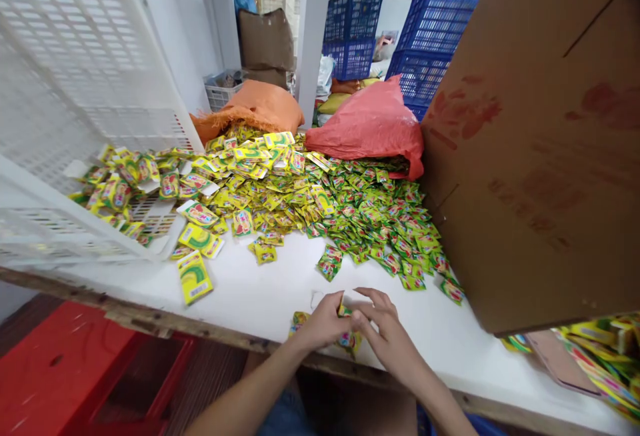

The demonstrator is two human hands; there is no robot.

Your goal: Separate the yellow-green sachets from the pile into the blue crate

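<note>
At the table's front edge, my left hand (325, 323) and my right hand (384, 329) close together around a small yellow candy box (344, 310). A white flap stands up at its top between the fingers, and the fingers hide most of the box. Under the hands shows a colourful packet (350, 343), partly covered; I cannot tell whether it touches them. Just left of my left hand lies another small packet (299, 321). Beyond my hands spreads a heap of green sachets (380, 216), with yellow sachets (275, 203) beside it.
Left, a white crate (115, 236) lies on its side with filled boxes spilling out. A yellow box (194, 277) lies near it. Orange (265, 103) and red (370, 123) sacks stand behind the heap. A large carton (540, 156) blocks the right; a red stool (60, 363) is lower left.
</note>
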